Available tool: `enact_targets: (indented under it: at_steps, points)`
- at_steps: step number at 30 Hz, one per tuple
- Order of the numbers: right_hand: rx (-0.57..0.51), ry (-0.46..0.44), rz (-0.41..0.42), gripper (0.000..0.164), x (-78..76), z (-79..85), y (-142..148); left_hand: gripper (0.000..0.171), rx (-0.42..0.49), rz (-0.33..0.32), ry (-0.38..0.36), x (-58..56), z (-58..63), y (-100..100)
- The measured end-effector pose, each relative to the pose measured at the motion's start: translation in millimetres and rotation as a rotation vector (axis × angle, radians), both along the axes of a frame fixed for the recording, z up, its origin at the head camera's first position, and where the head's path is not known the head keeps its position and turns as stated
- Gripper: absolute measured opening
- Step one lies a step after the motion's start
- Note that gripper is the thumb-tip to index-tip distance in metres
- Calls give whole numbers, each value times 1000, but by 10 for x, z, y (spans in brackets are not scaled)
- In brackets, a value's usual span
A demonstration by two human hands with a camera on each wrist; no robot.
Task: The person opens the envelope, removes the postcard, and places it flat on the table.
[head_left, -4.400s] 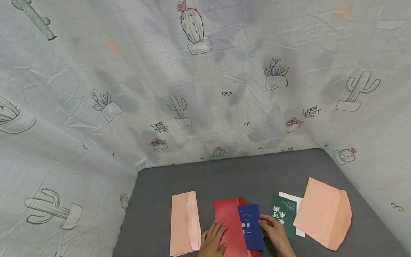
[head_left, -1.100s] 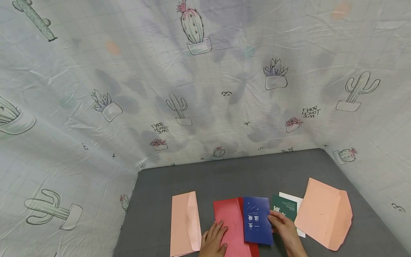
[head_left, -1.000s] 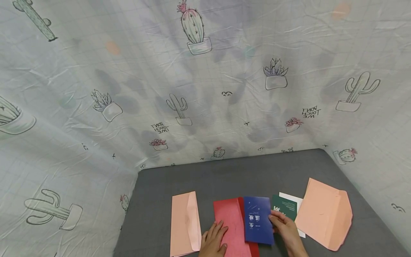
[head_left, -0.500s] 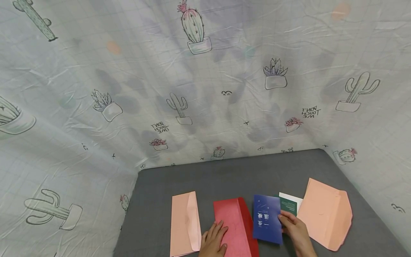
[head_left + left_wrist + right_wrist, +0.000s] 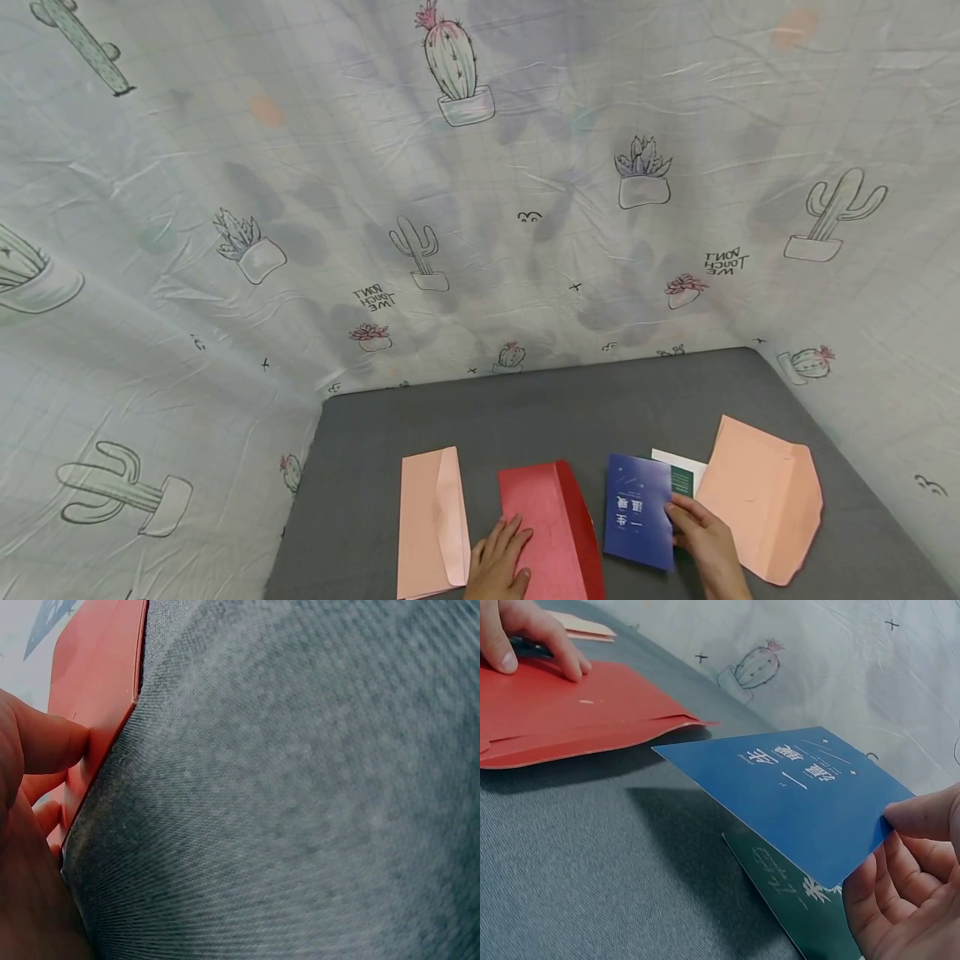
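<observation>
A blue card (image 5: 637, 512) with white characters is pinched at its right edge between the thumb and fingers of my right hand (image 5: 707, 542). The right wrist view shows the blue card (image 5: 795, 802) raised, its shadow on the cloth below. My left hand (image 5: 497, 560) lies flat on a red envelope (image 5: 542, 517), fingers spread. The envelope's darker red flap (image 5: 579, 525) is unfolded on its right side. Partly covered by the blue card is a green card (image 5: 682, 481), with a white card (image 5: 678, 460) behind it.
To the left lies a pink envelope (image 5: 423, 521). At the right is another pink envelope (image 5: 753, 500), flap unfolded, beside the white card. A grey cloth (image 5: 465, 417) covers the table, and a cactus-print sheet (image 5: 487, 183) hangs around it.
The blue card came out from the red envelope's opening and moved right with my right hand, uncovering the flap and overlapping the green card. My left hand stayed in place.
</observation>
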State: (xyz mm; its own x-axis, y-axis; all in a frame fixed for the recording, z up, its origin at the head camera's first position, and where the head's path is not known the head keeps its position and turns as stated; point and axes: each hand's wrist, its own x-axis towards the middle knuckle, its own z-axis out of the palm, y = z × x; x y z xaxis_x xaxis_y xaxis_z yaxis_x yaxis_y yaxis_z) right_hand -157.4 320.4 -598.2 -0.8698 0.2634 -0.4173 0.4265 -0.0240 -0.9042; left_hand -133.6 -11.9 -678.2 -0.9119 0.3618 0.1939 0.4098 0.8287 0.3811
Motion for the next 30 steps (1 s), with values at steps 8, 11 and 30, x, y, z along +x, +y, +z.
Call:
enact_targets:
  at_steps: [8,11,30]
  points:
    - [71,-19,-6,52,-16,-19,43,53,13,-2,-34,-1,24,-10]
    - [85,-27,-16,51,-16,-46,57,53,16,-2,-49,-4,44,-6]
    - [167,2,-72,47,15,-150,127,52,2,7,-17,-13,4,6]
